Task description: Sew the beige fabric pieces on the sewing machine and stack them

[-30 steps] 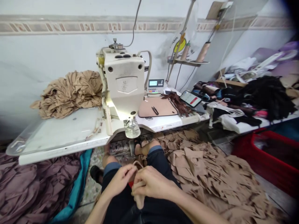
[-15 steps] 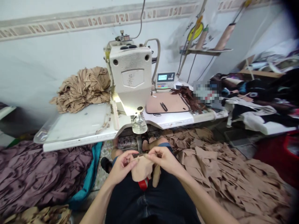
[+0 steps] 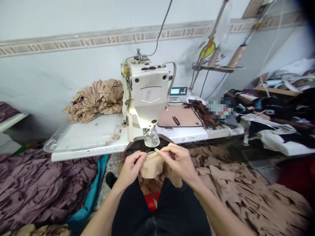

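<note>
I have the left hand (image 3: 133, 165) clamped, thumb to fingers, on the left end of the beige cloth (image 3: 152, 166)'s upper edge; right hand (image 3: 179, 160) pinches that edge further right. Cloth hangs between them above the dark trousers (image 3: 183, 209), near side of the sewing machine (image 3: 150, 95). Looks light, limp, probably a bit stretchy; low slip risk. I'd hold edges only, fingertip pinch, mild tension, else it folds.

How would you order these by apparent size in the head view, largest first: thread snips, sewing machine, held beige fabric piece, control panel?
1. Sewing machine
2. Held beige fabric piece, enlarged by nearness to the camera
3. Control panel
4. Thread snips
</note>
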Motion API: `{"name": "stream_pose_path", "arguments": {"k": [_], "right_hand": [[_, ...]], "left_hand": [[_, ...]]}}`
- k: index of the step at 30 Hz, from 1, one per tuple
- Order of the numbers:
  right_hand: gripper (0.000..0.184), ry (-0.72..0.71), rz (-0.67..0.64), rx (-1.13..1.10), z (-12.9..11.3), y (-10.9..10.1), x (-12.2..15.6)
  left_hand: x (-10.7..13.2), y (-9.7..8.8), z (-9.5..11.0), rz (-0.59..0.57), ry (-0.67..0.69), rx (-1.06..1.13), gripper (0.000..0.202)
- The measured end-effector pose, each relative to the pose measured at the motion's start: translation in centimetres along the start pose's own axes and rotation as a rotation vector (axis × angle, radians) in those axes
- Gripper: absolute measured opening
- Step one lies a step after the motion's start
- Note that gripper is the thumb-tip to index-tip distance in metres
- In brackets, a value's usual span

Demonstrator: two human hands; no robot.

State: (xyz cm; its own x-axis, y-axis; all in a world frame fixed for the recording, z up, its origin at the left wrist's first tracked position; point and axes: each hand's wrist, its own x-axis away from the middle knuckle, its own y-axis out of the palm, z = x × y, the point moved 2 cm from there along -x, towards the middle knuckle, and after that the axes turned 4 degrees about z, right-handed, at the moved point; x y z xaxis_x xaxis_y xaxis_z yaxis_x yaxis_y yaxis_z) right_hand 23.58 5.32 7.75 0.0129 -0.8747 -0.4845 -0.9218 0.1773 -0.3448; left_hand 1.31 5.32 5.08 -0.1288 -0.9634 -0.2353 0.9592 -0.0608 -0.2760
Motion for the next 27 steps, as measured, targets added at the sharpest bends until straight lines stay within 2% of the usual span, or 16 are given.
{"name": "stream_pose_path", "arguments": {"k": [4,8,20,27], "right_hand": [[0.029,0.148,0.034,-0.127,1.5,0.7,-1.7],[0.036,0.258,0.060,-0.213,2.7,1.0,-2.8],[0.042,0.263,0.169,-0.255,4.3,1.3,-4.7],[0.044,0.231,0.194,-0.246,4.8,1.0,-5.6]], "left_hand": [[-1.6,0.2,0.4,0.063,-0.101,0.103,0.034],[-2.7,0.1,1.0,0.161,-0.125,0.113,0.033],[-5.7,1.2,1.5,0.224,-0.151,0.261,0.033],[-7.0,1.6,1.0,0.192,-0.130,0.288,0.039]]}}
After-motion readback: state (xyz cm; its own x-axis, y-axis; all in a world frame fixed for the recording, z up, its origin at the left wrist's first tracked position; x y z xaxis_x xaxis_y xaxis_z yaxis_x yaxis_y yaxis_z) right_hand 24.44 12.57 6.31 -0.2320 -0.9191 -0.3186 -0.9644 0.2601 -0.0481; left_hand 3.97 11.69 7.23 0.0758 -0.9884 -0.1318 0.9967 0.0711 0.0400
